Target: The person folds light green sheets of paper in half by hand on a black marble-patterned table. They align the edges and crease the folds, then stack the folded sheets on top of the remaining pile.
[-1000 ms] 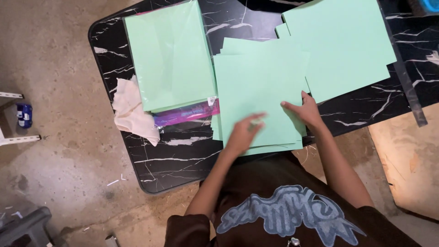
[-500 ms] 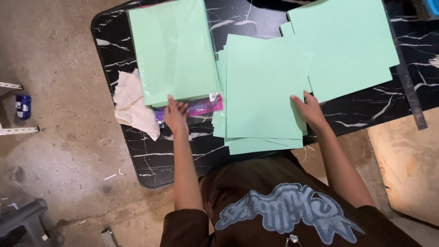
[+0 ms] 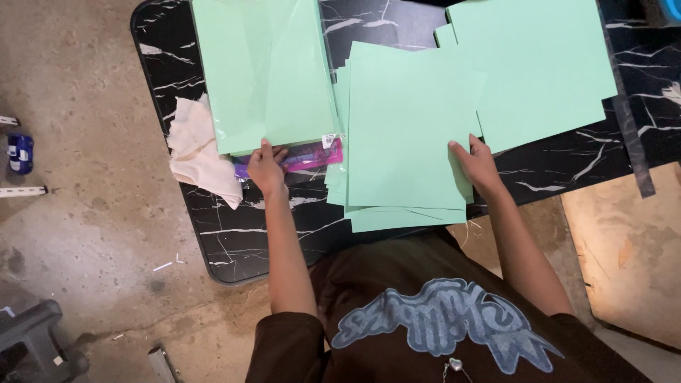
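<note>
On a black marbled table (image 3: 234, 234) lie stacks of mint-green paper sheets. My left hand (image 3: 266, 169) grips the near edge of a plastic-wrapped pack of green sheets (image 3: 266, 71) at the left, which has a pink-purple label strip (image 3: 312, 154). My right hand (image 3: 477, 164) rests flat on the right edge of the loose middle stack (image 3: 408, 135), which fans out slightly at its near edge. A third batch of sheets (image 3: 532, 64) lies at the far right, partly under the middle stack.
A crumpled whitish cloth (image 3: 198, 152) lies at the table's left edge beside the pack. A grey tape strip (image 3: 631, 135) runs along the table's right side. On the concrete floor are a small blue object (image 3: 20, 152) and a dark stool (image 3: 35, 344).
My left hand left the middle stack and moved left to take hold of the wrapped pack's near edge. The right hand stayed on the middle stack.
</note>
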